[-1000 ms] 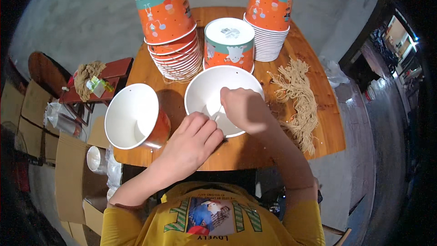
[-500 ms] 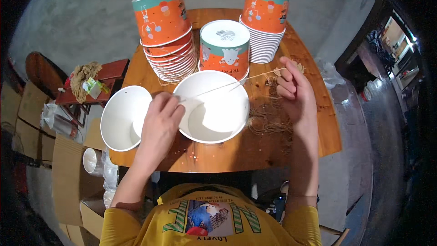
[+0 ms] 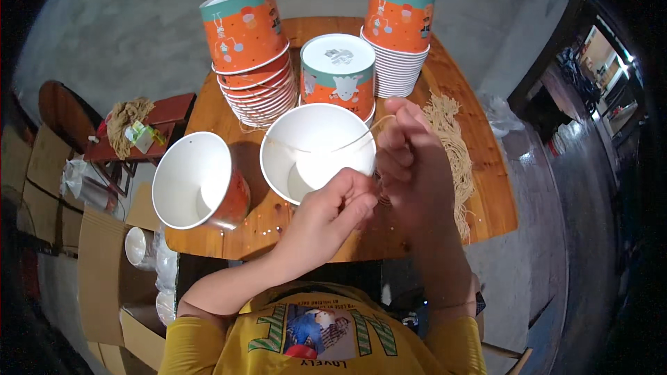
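Observation:
A white-lined paper bucket (image 3: 281, 160) faces me with its mouth up in the middle of the table. At its near right side my left hand (image 3: 337, 208) is closed, thumb against curled fingers; what is between them is hidden. My right hand (image 3: 410, 153) pinches a thin tan string (image 3: 358, 142) beside the bucket's right rim. That string sags in a curve across the bucket's mouth toward the left stack. Another bucket (image 3: 187, 180), orange outside, stands tilted at the left.
Inverted orange-and-green buckets form a left stack (image 3: 246, 35) and a right stack (image 3: 399, 21), with an inverted bucket (image 3: 338, 62) between. A bundle of tan strings (image 3: 455, 153) lies along the right of the wooden table (image 3: 497, 201). A red bench (image 3: 174, 107) stands left.
My left hand has moved right, from the left bucket to the middle bucket's near right side. My right hand has come in and left, and the taut string now sags.

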The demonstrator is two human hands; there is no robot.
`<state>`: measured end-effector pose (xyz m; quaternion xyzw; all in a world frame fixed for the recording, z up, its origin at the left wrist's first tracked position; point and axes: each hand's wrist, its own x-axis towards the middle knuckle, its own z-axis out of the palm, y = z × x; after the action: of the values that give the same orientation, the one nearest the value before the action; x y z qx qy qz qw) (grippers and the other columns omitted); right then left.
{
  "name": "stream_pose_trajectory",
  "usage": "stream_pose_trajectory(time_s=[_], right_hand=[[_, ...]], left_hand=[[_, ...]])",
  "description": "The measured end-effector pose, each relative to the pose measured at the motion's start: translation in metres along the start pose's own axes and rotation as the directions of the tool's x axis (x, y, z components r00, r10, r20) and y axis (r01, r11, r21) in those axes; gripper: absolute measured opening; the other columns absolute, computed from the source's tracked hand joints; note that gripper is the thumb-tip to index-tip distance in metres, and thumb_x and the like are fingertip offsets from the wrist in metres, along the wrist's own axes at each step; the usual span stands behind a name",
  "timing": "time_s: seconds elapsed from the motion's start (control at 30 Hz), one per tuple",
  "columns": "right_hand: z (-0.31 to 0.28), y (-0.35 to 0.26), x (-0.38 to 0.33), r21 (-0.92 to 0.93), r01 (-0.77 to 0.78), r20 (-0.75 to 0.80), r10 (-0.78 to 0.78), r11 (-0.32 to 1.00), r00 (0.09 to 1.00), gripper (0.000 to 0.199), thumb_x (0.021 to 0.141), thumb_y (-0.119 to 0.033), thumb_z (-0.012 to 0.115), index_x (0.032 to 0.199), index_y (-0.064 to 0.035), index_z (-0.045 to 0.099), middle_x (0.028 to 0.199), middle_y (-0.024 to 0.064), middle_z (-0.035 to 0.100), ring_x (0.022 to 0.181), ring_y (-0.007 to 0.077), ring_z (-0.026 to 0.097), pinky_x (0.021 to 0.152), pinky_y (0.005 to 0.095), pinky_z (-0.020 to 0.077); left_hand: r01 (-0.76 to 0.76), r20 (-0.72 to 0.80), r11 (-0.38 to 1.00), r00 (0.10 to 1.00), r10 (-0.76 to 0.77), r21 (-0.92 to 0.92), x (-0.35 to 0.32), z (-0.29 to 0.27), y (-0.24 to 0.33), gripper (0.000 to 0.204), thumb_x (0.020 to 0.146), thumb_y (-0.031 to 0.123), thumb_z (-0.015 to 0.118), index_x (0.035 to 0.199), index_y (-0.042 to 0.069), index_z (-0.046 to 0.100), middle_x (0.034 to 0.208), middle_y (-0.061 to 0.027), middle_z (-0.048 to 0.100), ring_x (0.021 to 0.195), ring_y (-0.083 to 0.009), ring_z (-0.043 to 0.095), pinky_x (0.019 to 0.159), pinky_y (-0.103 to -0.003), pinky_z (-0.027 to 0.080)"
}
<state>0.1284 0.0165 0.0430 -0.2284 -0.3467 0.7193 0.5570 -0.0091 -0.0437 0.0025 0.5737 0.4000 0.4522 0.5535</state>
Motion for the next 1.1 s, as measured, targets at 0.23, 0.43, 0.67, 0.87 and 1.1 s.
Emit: stream_pose_trajectory(time_s=[0.23,0.43,0.67,0.87,1.1], right_hand=[[-0.029,-0.001,0.008,-0.063,0.05,-0.1,-0.056,0.997,0.993,0.022,0.092,-0.015,0.051,0.111,-0.0036,0.048,0.068,-0.0022,0.043,0.053,0.0024,0.034,0.045,0.0163,0.0285],[-0.065,0.008,0.011,-0.626,0.098,-0.051,-0.167,0.774,0.985,0.023,0.092,-0.016,0.052,0.112,-0.0046,0.053,0.081,0.0009,0.055,0.066,0.0063,0.051,0.056,0.0205,0.042],[-0.047,0.022,-0.018,-0.52,0.135,0.049,-0.129,0.843,0.99,0.023,0.094,-0.017,0.052,0.113,-0.0052,0.054,0.094,0.0024,0.058,0.075,0.0099,0.057,0.063,0.0236,0.0493],[-0.067,0.027,-0.022,-0.652,0.133,0.036,-0.144,0.746,0.989,0.015,0.092,-0.016,0.057,0.101,-0.0034,0.057,0.08,0.001,0.058,0.069,0.0093,0.053,0.062,0.0236,0.0463],[-0.075,0.034,-0.024,-0.768,0.181,-0.08,-0.373,0.614,0.924,0.008,0.086,-0.01,0.062,0.089,-0.003,0.059,0.069,0.0011,0.056,0.064,0.0084,0.05,0.06,0.0243,0.0432]], left_hand=[[0.008,-0.061,0.932,0.998,0.015,0.364,-0.013,-0.014,0.017,0.013,0.094,0.013,0.052,0.096,0.001,0.054,0.075,-0.0075,0.062,0.065,-0.0148,0.062,0.059,-0.028,0.048],[-0.237,0.008,0.577,0.929,0.37,0.782,0.012,-0.022,0.024,0.009,0.086,0.01,0.06,0.089,0.001,0.056,0.08,-0.0157,0.061,0.072,-0.0316,0.061,0.062,-0.037,0.048],[-0.528,0.31,0.319,0.786,0.535,0.787,0.044,-0.011,0.02,0.01,0.082,0.01,0.06,0.086,0.004,0.052,0.073,-0.0115,0.056,0.07,-0.0284,0.057,0.062,-0.038,0.047],[-0.508,0.29,0.403,0.822,0.49,0.761,0.047,-0.012,0.015,0.014,0.084,0.01,0.06,0.092,0.003,0.052,0.076,-0.013,0.057,0.07,-0.029,0.058,0.062,-0.038,0.046],[-0.125,0.099,0.635,0.992,0.077,0.762,0.029,-0.016,0.012,0.025,0.084,0.019,0.065,0.1,0.003,0.052,0.084,-0.0153,0.063,0.075,-0.0292,0.063,0.065,-0.038,0.049]])
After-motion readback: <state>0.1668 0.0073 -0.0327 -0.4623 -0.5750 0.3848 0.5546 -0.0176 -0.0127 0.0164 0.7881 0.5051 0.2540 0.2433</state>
